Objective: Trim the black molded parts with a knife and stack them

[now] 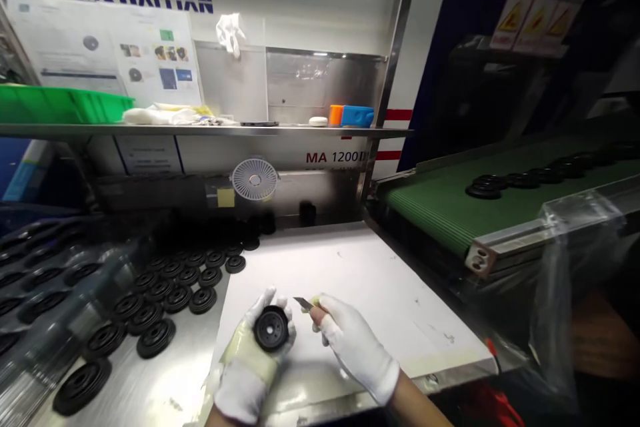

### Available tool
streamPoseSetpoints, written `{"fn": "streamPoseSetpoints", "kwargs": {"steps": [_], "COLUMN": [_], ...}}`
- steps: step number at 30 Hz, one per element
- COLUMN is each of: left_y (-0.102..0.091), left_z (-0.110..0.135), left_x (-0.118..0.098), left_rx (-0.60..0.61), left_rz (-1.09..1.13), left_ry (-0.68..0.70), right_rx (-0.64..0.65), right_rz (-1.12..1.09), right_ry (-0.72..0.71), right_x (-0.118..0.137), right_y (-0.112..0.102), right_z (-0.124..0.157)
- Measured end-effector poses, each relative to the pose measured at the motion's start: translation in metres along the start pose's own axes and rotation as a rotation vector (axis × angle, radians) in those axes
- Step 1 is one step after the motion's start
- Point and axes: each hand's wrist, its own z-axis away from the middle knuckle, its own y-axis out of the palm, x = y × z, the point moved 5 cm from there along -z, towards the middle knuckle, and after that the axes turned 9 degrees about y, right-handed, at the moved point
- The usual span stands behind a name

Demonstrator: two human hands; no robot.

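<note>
Right now the gloved left hand [247, 367] grips a black moulded disc [271, 328] above the white worktop [360, 273], while the gloved right hand [355, 350] pinches a small craft blade [302, 303] just beside it; more black discs [177, 299] lie on a steel surface [150, 393] to the left.

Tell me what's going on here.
The person's left hand, white-gloved, holds a round black moulded disc, while the white-gloved right hand holds a small metal knife blade beside it. Rows of similar black discs lie on a steel surface to the left; more sit on a green conveyor belt.
</note>
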Motion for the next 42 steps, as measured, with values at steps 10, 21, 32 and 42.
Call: {"fn": "streamPoseSetpoints", "kwargs": {"steps": [10,21,32,42], "left_y": [0.007,-0.002,-0.011,0.001], "left_z": [0.018,0.011,0.006,0.014], "left_x": [0.003,0.006,0.009,0.005], "left_rx": [0.024,0.045,0.004,0.048], "left_rz": [0.006,0.005,0.059,0.071], "left_ry": [0.168,0.291,0.335,0.319], "right_rx": [-0.161,-0.2,-0.169,-0.271], "right_rz": [0.537,0.605,0.568,0.607], "right_ry": [0.001,0.044,0.06,0.081], "right_x": [-0.012,-0.018,-0.022,-0.015], "right_y": [0.046,0.062,0.07,0.061], "right_z": [0.025,0.033,0.038,0.037]}}
